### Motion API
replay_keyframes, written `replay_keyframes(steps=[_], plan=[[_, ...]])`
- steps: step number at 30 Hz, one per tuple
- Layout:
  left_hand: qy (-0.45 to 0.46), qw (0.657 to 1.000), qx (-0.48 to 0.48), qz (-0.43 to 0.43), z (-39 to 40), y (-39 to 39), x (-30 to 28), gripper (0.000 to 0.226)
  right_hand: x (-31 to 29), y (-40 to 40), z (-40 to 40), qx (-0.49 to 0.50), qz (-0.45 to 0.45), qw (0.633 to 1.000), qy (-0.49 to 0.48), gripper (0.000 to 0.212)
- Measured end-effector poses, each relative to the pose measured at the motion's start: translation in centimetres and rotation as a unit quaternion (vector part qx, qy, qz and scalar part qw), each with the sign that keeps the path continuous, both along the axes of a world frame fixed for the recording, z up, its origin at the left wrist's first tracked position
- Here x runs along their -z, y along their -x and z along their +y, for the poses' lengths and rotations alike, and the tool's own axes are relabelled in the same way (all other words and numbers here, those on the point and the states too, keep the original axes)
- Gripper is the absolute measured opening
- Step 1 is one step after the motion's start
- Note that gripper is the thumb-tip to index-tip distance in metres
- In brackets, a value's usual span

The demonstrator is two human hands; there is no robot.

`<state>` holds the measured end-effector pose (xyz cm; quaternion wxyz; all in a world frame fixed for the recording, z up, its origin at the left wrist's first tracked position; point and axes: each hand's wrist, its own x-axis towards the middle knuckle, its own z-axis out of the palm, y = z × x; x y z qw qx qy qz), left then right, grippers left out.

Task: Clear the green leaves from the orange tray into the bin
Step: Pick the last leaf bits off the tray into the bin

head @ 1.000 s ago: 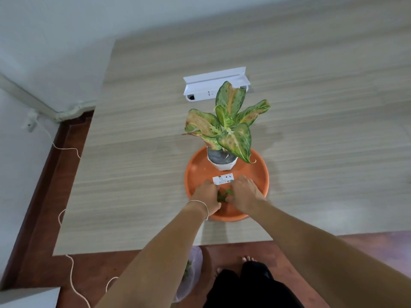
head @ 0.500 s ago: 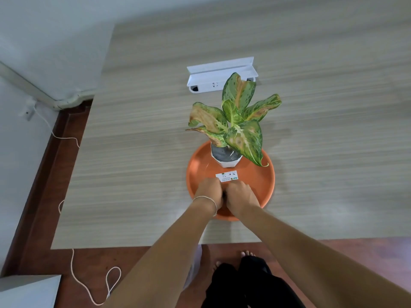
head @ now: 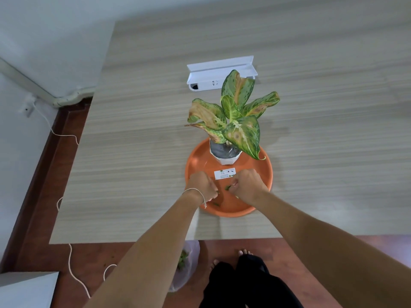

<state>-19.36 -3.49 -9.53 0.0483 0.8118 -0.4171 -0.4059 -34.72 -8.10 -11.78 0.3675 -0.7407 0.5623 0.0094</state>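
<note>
A round orange tray point(head: 265, 174) lies near the table's front edge, with a potted plant point(head: 233, 123) in a white pot at its back and a white label point(head: 224, 174) on its floor. Both my hands are inside the tray's front part. My left hand point(head: 201, 184) is closed in a fist with bits of green leaves showing at its fingertips. My right hand point(head: 248, 183) is also closed and pinches green leaves point(head: 228, 187). A small leaf scrap point(head: 215, 204) lies on the tray below my left hand. The bin point(head: 185, 266), a clear plastic bag holding green leaves, stands on the floor under the table edge.
A white power strip box point(head: 219, 74) sits on the wooden table point(head: 133, 152) behind the plant. A white cord point(head: 71, 263) runs along the red-brown floor at the left. My bare feet and black trousers are below the table edge.
My hands, pressed together over the leaves half a second ago, have drawn apart, each closed on leaves. The tray floor between them now shows.
</note>
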Motion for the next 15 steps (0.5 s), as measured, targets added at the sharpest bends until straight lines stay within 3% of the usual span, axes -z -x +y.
replay_keyframes(steps=[7, 11, 15], plan=[[0.039, 0.988, -0.128, 0.071, -0.1, -2.2, -1.5, 0.013, -1.8, 2.5, -1.7, 0.147, -0.088, 0.984, -0.043, 0.007], [0.069, 0.947, -0.241, 0.203, -0.1, -2.9, -2.3, 0.014, -3.4, 2.4, -2.5, 0.225, -0.142, 0.959, -0.096, 0.004], [0.110, 0.912, -0.296, 0.262, 0.4, -3.2, -3.0, 0.012, -3.7, 1.8, -2.6, 0.233, -0.179, 0.946, -0.140, 0.005]])
